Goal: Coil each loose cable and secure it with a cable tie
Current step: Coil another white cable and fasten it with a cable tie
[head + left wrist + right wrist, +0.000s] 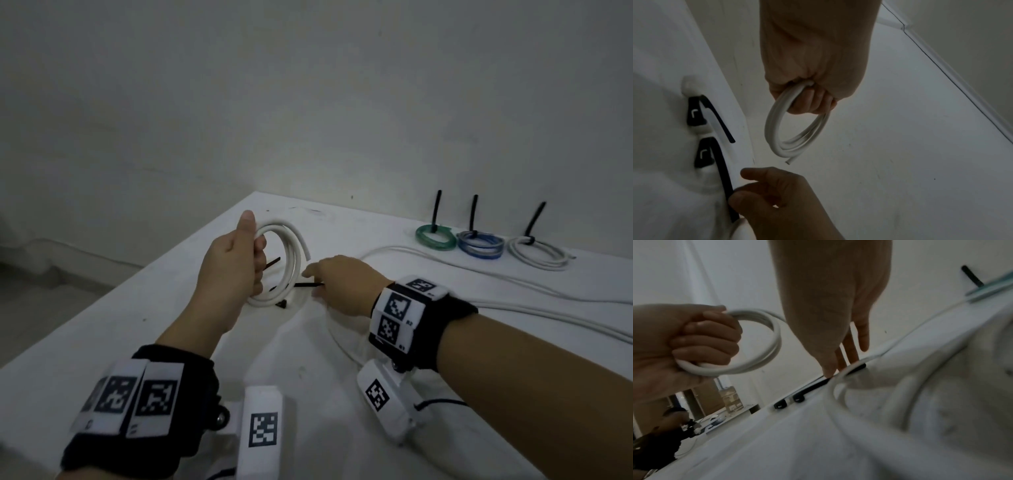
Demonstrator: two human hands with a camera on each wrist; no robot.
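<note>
Three tied coils (479,254) sit upper right. The left hand (227,270) grips a fourth coil (773,123), untied; the right hand (346,284) touches a cable tie (723,175), pinch unclear. One loose cable (390,247) remains.

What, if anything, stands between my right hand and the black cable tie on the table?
Nothing visible. The right hand touches the cable tie with its fingertips; the second tie lies beside it, and the left hand holds the white coil up, clear of both.
</note>
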